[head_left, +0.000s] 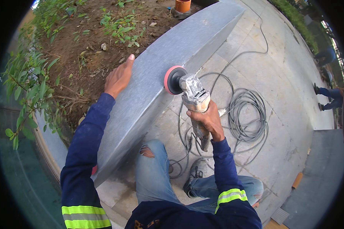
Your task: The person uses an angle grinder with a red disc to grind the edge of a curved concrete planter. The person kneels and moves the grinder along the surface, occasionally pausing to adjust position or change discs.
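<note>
My right hand is wrapped round the body of a worn, dust-covered angle grinder. Its black backing disc carries a round pink pad, tilted on edge against the near upper edge of a grey stone ledge; whether it is spinning cannot be told. My left hand grips the ledge's far edge beside the soil, thumb stretched along it and the other fingers partly hidden. Both arms wear dark blue sleeves with reflective yellow bands.
Grey cable lies coiled on the paving right of the grinder, with one line running up and away. Soil with leafy plants fills the bed beyond the ledge, near an orange pipe. Another person's legs show far right.
</note>
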### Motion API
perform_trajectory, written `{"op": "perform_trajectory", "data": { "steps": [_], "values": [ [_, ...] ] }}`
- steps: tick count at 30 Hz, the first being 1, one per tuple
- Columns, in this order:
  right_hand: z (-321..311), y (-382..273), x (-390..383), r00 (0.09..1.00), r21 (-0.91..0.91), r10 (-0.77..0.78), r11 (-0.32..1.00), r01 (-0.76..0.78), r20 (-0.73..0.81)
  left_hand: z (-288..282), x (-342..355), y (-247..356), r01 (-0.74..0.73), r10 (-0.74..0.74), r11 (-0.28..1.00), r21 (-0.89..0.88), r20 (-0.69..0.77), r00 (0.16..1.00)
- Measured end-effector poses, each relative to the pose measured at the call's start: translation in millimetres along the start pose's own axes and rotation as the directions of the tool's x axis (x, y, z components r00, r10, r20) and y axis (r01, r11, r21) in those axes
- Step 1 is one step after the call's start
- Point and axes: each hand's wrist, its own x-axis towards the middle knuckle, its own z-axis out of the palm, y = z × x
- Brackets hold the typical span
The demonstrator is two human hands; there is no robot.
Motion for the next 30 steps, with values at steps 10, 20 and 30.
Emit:
{"op": "perform_trajectory", "data": {
  "steps": [10,20,30],
  "values": [
    [-27.7,-37.7,20.8,0.997,-0.197,0.042,0.979,-0.055,-0.071,-9.3,2.7,-6.1,-0.046,0.049,0.997,-0.061,0.040,0.998],
    [-34.0,-74.6,19.6,0.994,-0.367,0.002,0.929,0.039,0.111,14.2,28.6,-29.7,-0.071,0.080,0.985,-0.159,0.046,0.996],
    [-46.0,-114.5,25.4,0.989,-0.530,0.089,0.848,-0.015,0.115,20.8,28.1,-31.9,-0.094,0.103,0.978,-0.185,0.040,0.994]
  ]
}}
